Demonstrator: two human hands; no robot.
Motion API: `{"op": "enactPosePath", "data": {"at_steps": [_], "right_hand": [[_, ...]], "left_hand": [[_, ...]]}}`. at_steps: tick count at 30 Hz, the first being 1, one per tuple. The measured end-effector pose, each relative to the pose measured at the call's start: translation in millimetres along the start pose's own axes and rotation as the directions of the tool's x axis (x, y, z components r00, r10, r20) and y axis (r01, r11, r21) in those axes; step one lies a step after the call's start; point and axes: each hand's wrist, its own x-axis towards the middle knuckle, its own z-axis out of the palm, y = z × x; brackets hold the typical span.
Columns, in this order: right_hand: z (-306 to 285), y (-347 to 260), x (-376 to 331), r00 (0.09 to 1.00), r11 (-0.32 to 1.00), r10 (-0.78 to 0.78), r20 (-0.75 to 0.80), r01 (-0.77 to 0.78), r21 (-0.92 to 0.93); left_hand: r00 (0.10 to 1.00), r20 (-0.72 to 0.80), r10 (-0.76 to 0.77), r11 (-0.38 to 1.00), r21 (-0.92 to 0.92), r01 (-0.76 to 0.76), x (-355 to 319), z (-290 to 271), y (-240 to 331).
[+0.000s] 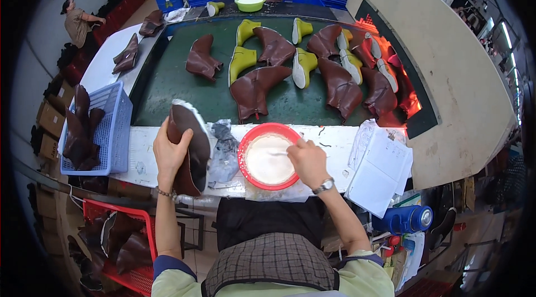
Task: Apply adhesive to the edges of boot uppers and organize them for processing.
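My left hand is raised, fingers curled in a firm grasp, forearm upright. My right hand reaches forward, fingers pinched together, wrist slightly bent.

The boot upper in the left hand looks like smooth brown leather with a dull sheen. The bowl beside the right hand is glossy red plastic, and the white paste in it is thick and matt. The basket is blue plastic mesh. The belt carrying more boot uppers is matt dark green, rubbery in look. The tabletop is white, stained and scuffed. The sheets are plain white paper. The wristwatch shines like metal. The apron is checked cloth.
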Motion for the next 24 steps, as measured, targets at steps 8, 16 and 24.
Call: {"op": "enactPosePath", "data": {"at_steps": [8,16,24], "right_hand": [[-18.0,24.9,-9.9,0.999,0.994,0.045,0.009,-0.044,-0.103],[-29.9,26.9,-26.4,0.985,0.981,0.167,0.038,-0.17,0.094],[-34.4,-6.2,-6.9,0.972,0.878,0.226,-0.058,-0.178,0.444]], "left_hand": [[0.882,0.471,-0.015,0.931,0.328,-0.16,-64.2,-22.5,-84.2],[0.961,0.262,-0.091,0.978,0.205,0.037,-67.4,-11.6,-78.5],[0.926,0.209,0.315,0.949,-0.06,-0.31,-83.2,-24.7,-18.6]]}}
